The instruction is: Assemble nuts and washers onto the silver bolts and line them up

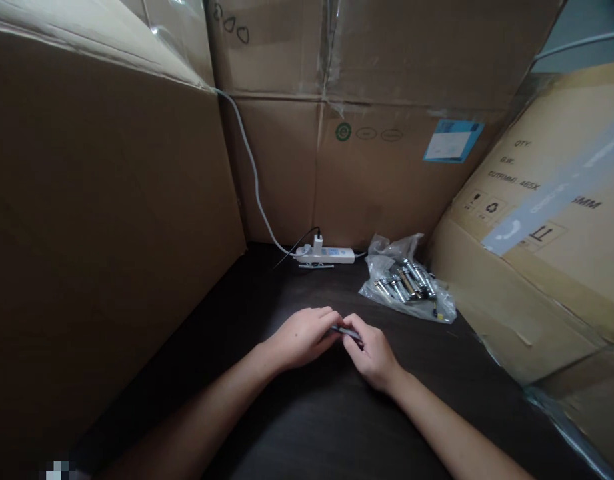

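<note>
Over the dark tabletop, my left hand and my right hand meet at a slim dark grey rod-like object. My left fingers are closed around its left end and hide that part. On the right end, my right thumb and fingers pinch it. Only a short stretch shows between the hands, so its exact kind cannot be told. Beyond my right hand lies a clear plastic bag with several shiny metal cylindrical fittings inside.
A white power strip with a white plug adapter lies at the back; a grey cable runs up from it. In front of it sits a small metal bar. Cardboard boxes wall the left, back and right.
</note>
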Demonstrator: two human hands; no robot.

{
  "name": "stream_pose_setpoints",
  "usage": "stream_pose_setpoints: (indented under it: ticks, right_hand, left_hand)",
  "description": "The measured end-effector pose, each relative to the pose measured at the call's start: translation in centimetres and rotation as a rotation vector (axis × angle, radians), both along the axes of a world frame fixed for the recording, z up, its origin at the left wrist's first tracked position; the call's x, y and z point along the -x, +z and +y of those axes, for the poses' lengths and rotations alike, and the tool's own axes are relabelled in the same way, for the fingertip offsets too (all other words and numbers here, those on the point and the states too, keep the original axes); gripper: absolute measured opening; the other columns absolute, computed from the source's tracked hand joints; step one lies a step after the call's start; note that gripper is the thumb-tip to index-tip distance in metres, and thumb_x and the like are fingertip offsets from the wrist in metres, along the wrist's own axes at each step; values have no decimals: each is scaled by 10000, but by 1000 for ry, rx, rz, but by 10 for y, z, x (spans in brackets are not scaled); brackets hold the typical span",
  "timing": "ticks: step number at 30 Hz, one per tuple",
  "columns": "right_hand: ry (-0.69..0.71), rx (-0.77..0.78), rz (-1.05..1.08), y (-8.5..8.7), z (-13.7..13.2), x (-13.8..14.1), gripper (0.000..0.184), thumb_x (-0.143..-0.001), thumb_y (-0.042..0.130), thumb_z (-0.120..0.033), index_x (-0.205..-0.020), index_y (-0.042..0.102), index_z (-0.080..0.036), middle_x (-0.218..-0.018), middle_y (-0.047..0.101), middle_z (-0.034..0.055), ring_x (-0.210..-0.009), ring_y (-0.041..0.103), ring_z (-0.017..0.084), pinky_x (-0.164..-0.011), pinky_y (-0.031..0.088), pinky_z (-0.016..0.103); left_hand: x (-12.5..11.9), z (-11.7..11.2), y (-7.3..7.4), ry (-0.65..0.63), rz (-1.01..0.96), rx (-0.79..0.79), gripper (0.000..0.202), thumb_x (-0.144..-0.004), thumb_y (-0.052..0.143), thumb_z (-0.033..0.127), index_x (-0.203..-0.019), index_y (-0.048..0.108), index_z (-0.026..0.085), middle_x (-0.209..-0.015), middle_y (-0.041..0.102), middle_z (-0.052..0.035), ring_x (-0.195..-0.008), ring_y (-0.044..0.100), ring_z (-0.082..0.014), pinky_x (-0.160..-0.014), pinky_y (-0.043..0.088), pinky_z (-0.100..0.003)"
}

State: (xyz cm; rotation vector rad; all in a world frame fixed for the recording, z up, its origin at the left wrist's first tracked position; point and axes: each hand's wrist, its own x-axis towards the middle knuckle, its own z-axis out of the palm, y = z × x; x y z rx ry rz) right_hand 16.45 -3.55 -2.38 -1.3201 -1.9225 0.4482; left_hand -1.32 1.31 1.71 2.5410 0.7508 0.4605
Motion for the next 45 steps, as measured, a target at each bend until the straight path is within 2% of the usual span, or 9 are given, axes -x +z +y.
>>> stream_pose_setpoints:
  ticks: [5, 13, 20, 24, 30, 34, 37, 40, 45]
  right_hand:
    - [24, 21, 3, 1, -1, -1, 129, -851, 424, -234, -936, 520, -222, -732, 611, -7, -638, 568, 151, -606, 412, 229]
    - [8, 45, -45, 4, -1, 0, 98, -858, 441, -282, -904, 503, -222, -721, 602, -11, -632, 564, 148, -617, 397, 236]
    - [-60, 19, -47, 1, 5, -7, 266, -887, 408, -332, -666, 460, -194, -600, 476, -26, -561, 468, 117, -568, 335, 231]
    - [-71, 11, -14, -1, 7, -8, 280, -896, 402, -324, -657, 452, -187, -601, 461, -28, -566, 452, 111, -562, 316, 231]
    - [-61, 4, -26, -2, 5, -7, 248, -892, 413, -308, -678, 454, -189, -617, 464, -29, -577, 454, 111, -575, 317, 232]
    - [-118, 3, -55, -3, 8, -10, 253, -896, 409, -319, -676, 437, -195, -616, 463, -29, -578, 453, 115, -578, 316, 236]
    - [-142, 6, -92, -2, 10, -14, 239, -901, 395, -311, -695, 441, -200, -628, 477, -25, -592, 465, 122, -586, 323, 242]
    - [-90, 18, -164, 0, 10, -16, 188, -904, 387, -277, -764, 488, -205, -709, 529, -9, -651, 495, 135, -622, 349, 250]
    - [22, 13, -335, 3, 7, -11, 126, -888, 433, -252, -859, 551, -215, -831, 563, 18, -783, 511, 168, -710, 388, 280]
  left_hand:
    - [1, 4, -5, 7, -5, -13, 175, -906, 428, 277, -1029, 540, 222, -999, 593, -42, -893, 565, -182, -764, 380, -264]
    - [2, 4, -2, -49, 15, -107, 146, -857, 476, 233, -964, 573, 212, -869, 579, -33, -802, 543, -161, -698, 355, -248]
    - [11, 12, -1, 7, -25, -113, 39, -810, 495, 214, -808, 527, 192, -808, 548, -2, -709, 497, -123, -643, 354, -217]
    - [16, 15, 0, 49, -27, -100, 43, -815, 495, 233, -818, 515, 194, -817, 545, 9, -719, 499, -119, -638, 366, -206]
    - [15, 14, 0, 36, -26, -68, 99, -864, 464, 254, -915, 539, 213, -874, 557, 5, -762, 520, -122, -666, 385, -209]
    - [24, 26, 0, 77, -38, -65, 110, -865, 460, 252, -924, 543, 209, -890, 543, -5, -766, 510, -126, -680, 385, -221]
    - [37, 40, -4, 83, -7, 26, 89, -842, 499, 260, -885, 555, 205, -883, 528, 2, -774, 496, -124, -690, 388, -218]
    - [46, 50, -10, 65, 49, 115, 89, -808, 541, 264, -855, 570, 195, -896, 492, 0, -783, 484, -121, -704, 390, -216]
    - [47, 47, -12, 28, 187, 193, 102, -754, 588, 253, -847, 597, 212, -922, 447, 8, -777, 473, -112, -707, 385, -211]
